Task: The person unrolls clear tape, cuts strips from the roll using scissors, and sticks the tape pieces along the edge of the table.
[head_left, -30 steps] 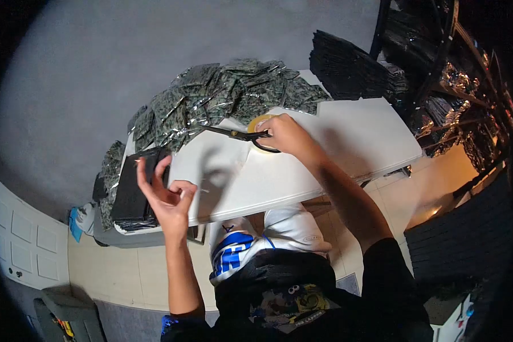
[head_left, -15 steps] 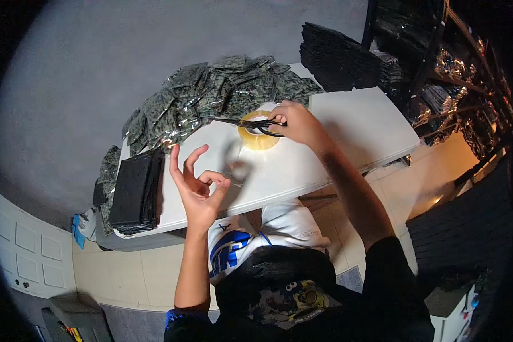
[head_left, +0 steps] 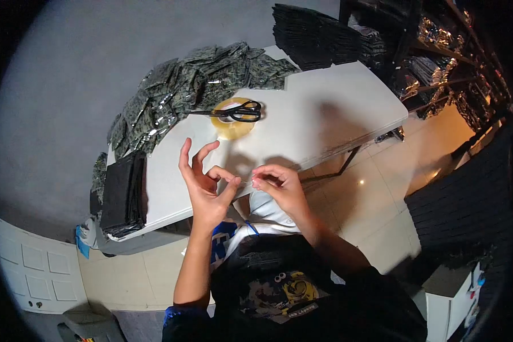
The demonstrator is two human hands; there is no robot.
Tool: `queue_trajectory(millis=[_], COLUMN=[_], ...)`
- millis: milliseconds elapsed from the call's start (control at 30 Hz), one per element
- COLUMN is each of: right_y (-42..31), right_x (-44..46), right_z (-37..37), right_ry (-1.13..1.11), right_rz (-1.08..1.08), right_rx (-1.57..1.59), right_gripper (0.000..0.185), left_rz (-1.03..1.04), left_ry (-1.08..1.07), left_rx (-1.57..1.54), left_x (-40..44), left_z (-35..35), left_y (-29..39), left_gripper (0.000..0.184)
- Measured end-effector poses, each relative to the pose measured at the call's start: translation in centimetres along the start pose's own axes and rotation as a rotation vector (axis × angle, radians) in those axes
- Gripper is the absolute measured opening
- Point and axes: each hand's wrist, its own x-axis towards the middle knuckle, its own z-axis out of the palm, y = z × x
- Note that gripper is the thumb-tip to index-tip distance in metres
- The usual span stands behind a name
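Note:
Over the table's front edge, my left hand (head_left: 208,191) pinches thumb against index finger, its other fingers raised. A small, thin, clear piece of tape (head_left: 245,183) spans the short gap between the two hands; its outline is hard to see. Facing it from the right, my right hand (head_left: 282,191) has thumb and fingertips drawn together at the tape's other end. Black-handled scissors (head_left: 248,111) lie across a roll of clear yellowish tape (head_left: 229,130) on the white table (head_left: 302,125), beyond both hands.
Camouflage-patterned packets in clear wrap (head_left: 182,85) are heaped along the far side. A black stack (head_left: 122,194) sits at the left end, and another black stack (head_left: 316,40) stands at the back right. Loaded shelves (head_left: 439,62) rise at the right.
My right hand has put the scissors down on the tape roll and come back beside my left hand. My left hand keeps its pinch. The view has shifted slightly.

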Motion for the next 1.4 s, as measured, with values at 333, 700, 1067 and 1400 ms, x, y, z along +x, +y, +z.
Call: queue_trajectory(millis=[333, 700, 1067, 1400], right_y=[1.8, 5.5, 6.9, 7.7], right_x=[-0.4, -2.9, -3.2, -2.7], right_z=[-1.0, -3.7, -3.9, -3.5], right_ry=[0.088, 0.373, 0.477, 0.543], right_rz=[-0.055, -0.06, -0.002, 0.026], right_rx=[0.029, 0.0, -0.01, 0.01], right_gripper=[0.013, 0.013, 0.017, 0.018], left_rz=[0.045, 0.082, -0.033, -0.052], left_ry=[-0.042, 0.062, 0.012, 0.018], left_rx=[0.18, 0.099, -0.056, -0.041], left_x=[-0.4, 0.9, 0.7, 0.7], left_z=[0.8, -2.6, -3.1, -3.1], left_y=[-1.8, -5.4, -7.2, -7.1], left_gripper=[0.111, 0.092, 0.094, 0.097])
